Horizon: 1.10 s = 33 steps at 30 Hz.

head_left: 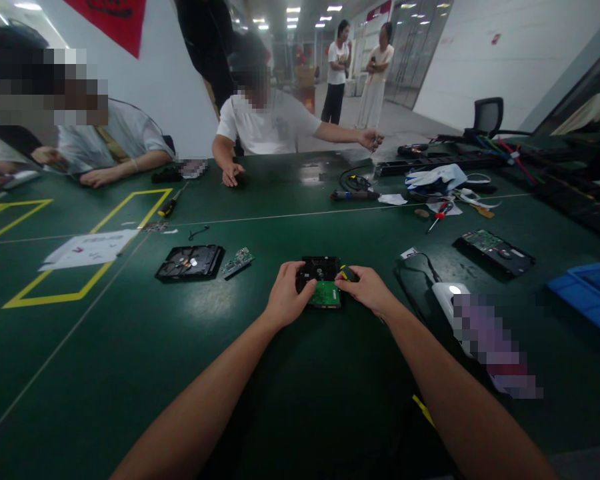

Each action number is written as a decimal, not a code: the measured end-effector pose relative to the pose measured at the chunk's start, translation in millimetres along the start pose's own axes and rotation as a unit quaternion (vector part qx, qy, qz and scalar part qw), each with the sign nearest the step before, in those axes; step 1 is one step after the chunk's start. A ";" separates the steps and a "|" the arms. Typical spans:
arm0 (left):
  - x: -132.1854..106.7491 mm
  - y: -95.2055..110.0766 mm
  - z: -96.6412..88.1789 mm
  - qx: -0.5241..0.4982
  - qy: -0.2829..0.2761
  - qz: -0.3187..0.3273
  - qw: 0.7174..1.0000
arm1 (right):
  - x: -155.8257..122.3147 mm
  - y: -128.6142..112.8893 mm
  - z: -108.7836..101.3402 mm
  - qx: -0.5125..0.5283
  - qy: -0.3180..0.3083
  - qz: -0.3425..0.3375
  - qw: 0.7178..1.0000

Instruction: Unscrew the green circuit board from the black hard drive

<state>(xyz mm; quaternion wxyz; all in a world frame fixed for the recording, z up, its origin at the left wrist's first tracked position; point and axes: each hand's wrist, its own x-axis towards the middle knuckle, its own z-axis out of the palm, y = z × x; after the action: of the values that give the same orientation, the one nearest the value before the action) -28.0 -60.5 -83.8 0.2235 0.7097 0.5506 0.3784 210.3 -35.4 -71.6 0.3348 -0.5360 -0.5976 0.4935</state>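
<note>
A hard drive (320, 269) lies in front of me with its green circuit board (326, 293) facing up. My left hand (291, 293) is closed on its left side, the thumb resting near the board. In my right hand (367, 287) is a screwdriver with a yellow and black handle (349, 273), held at the drive's right edge; its tip is hidden. To the left sit an opened drive case (190, 262) and a loose circuit board (239, 263). Another hard drive (495, 252) lies to the right.
A power bank-like white device (447, 293) with a cable lies right, beside a blue tray (590, 293). Farther back are a red screwdriver (440, 215), gloves (435, 179) and an electric screwdriver (355, 195). A yellow-handled screwdriver (168, 207) and paper (87, 249) lie left. Two people sit opposite.
</note>
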 end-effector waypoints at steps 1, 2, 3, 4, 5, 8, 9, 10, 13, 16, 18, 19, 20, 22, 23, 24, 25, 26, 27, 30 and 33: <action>0.0 0.2 -0.1 -0.001 0.000 0.000 1.000 | -0.1 -0.3 0.0 0.000 -0.003 0.002 1.000; 0.0 0.4 -0.2 -0.001 0.002 0.000 1.000 | -0.4 -0.9 -0.2 0.002 -0.006 0.006 1.000; 0.0 0.5 -0.3 0.000 0.003 0.001 1.000 | -0.7 -1.6 -0.7 0.008 -0.010 0.011 1.000; 0.0 0.6 -0.3 0.001 0.003 0.001 1.000 | -1.1 -2.4 -1.3 0.018 -0.013 0.018 1.000; 0.0 0.6 -0.2 0.002 0.002 0.001 1.000 | -1.5 -3.2 -2.1 0.031 -0.016 0.024 0.999; 0.1 0.2 0.2 -0.003 -0.001 0.000 1.000 | -2.1 -5.0 -4.8 0.083 -0.023 0.037 0.996; 0.1 0.1 0.3 -0.006 -0.001 0.000 1.000 | -2.1 -5.3 -5.5 0.098 -0.026 0.039 0.994; 0.2 0.0 0.4 -0.008 -0.001 -0.001 1.000 | -2.0 -5.5 -6.1 0.110 -0.027 0.041 0.993; 0.2 -0.1 0.3 -0.006 0.000 0.000 1.000 | -1.8 -5.7 -6.6 0.124 -0.018 0.050 0.991; 0.2 -0.4 0.6 -0.001 -0.008 0.003 1.000 | -1.8 -6.0 -6.2 0.132 -0.017 0.055 0.990; 0.3 -1.1 1.1 -0.001 -0.002 0.004 1.000 | -1.8 -6.1 -6.2 0.140 -0.017 0.056 0.988; 0.4 -1.7 1.5 -0.002 -0.002 0.002 1.000 | -1.7 -5.9 -6.5 0.145 -0.018 0.055 0.988; 0.4 -2.5 1.8 -0.002 -0.004 -0.002 1.000 | -1.6 -5.6 -6.8 0.149 -0.019 0.054 0.987; 0.3 -4.2 2.1 -0.002 -0.003 -0.005 1.000 | -1.2 -4.7 -7.9 0.154 -0.030 0.058 0.986; 0.2 -5.1 2.1 0.000 -0.005 -0.003 1.000 | -1.1 -4.1 -8.5 0.153 -0.032 0.060 0.986; 0.2 -5.9 2.0 0.005 -0.003 -0.001 1.000 | -0.9 -3.6 -9.0 0.151 -0.036 0.062 0.986; 0.1 -6.5 2.0 0.005 -0.003 -0.001 1.000 | -0.7 -3.1 -9.5 0.145 -0.042 0.066 0.986; 0.2 -6.9 2.2 0.004 -0.004 -0.003 1.000 | -0.6 -2.7 -9.9 0.141 -0.046 0.069 0.987; 0.5 -7.0 2.6 0.001 -0.003 -0.005 1.000 | -0.5 -2.6 -10.1 0.138 -0.050 0.070 0.987; 2.9 -5.5 6.2 -0.015 0.005 -0.028 0.999 | -0.4 -3.3 -9.7 0.135 -0.050 0.069 0.987; 6.2 -2.5 11.9 -0.018 0.042 -0.072 0.996 | -0.6 -4.9 -8.8 0.134 -0.044 0.068 0.988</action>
<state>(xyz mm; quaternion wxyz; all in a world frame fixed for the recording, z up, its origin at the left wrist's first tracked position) -19.5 -52.7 -91.1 0.2395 0.6476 0.6023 0.4006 217.1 -33.7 -64.4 0.3423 -0.5034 -0.5025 0.6139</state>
